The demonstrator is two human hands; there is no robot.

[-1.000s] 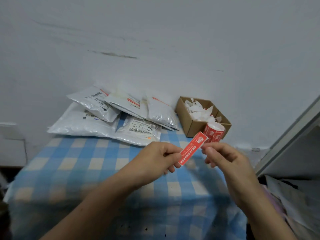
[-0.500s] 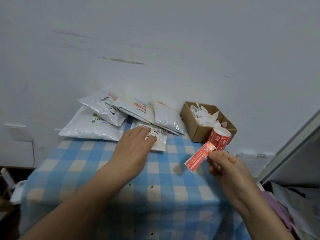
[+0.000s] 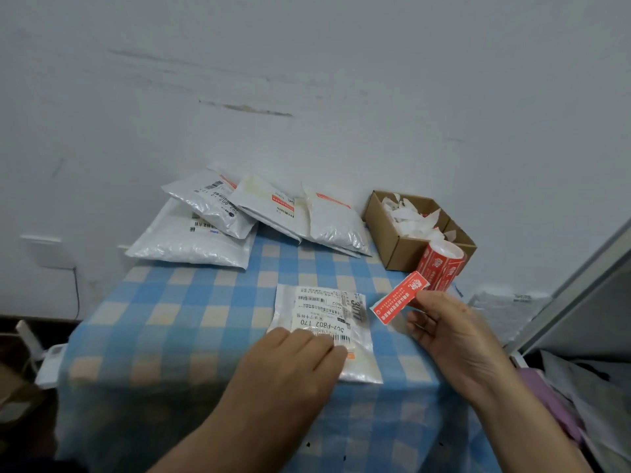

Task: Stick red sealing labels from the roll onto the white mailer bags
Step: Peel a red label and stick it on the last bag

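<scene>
A white mailer bag (image 3: 324, 315) with a printed shipping label lies flat in the middle of the checked table (image 3: 191, 322). My left hand (image 3: 293, 367) rests on its near edge, fingers laid over the bag. My right hand (image 3: 447, 332) pinches one end of a peeled red sealing label (image 3: 399, 298), held in the air just right of the bag. The red label roll (image 3: 442, 264) stands on end in front of the cardboard box. Several more white mailer bags (image 3: 239, 216) are piled at the back of the table.
A brown cardboard box (image 3: 403, 250) holding white backing scraps sits at the back right against the wall. A grey shelf frame (image 3: 580, 281) stands to the right, with papers and bags below it. The table's front edge drops away under my forearms.
My left hand reached to the pile and drew one mailer bag to the table's middle. My right hand kept the red label, which my left hand had let go of earlier.
</scene>
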